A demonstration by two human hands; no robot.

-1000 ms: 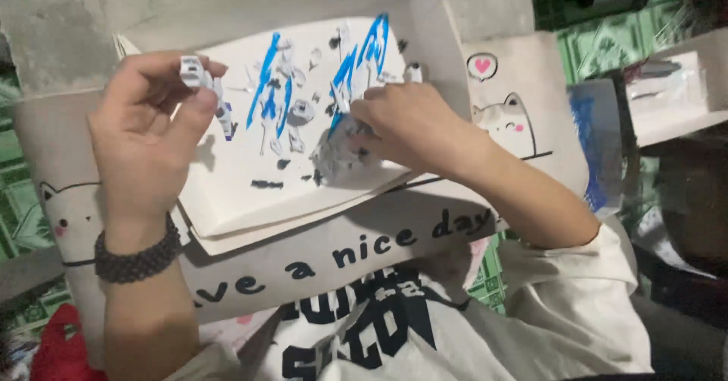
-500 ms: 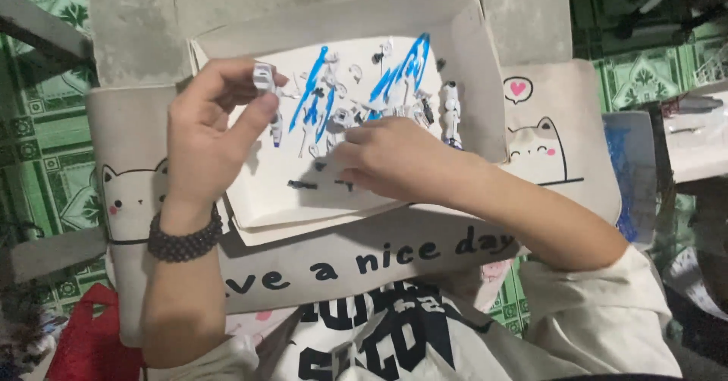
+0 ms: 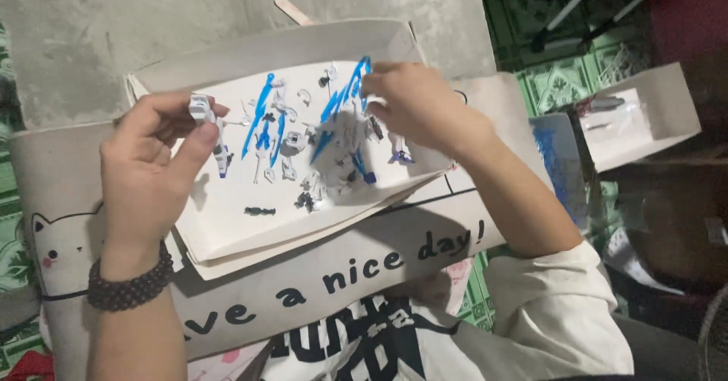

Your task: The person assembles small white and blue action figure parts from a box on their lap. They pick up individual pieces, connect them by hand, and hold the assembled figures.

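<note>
My left hand (image 3: 155, 169) pinches a small white model part (image 3: 202, 108) between thumb and fingers, over the left side of a shallow white cardboard box lid (image 3: 227, 222). Inside the lid lie several small white, blue and dark model pieces (image 3: 303, 150), among them long blue blade-like parts (image 3: 258, 116). My right hand (image 3: 421, 104) reaches into the lid's right side, its fingers down among the pieces; whether it holds one is hidden. A dark bead bracelet (image 3: 129, 286) circles my left wrist.
The lid rests on a cream cushion (image 3: 364, 263) with a cat drawing and dark lettering, laid on my lap. A grey concrete surface (image 3: 152, 17) lies beyond with a wooden stick (image 3: 292, 9). Another white box (image 3: 644, 116) stands to the right over green patterned floor.
The view has shifted, so the box sits lower and more to the right. My right hand has moved from the lid's middle up to its far right side. My left hand keeps the white part.
</note>
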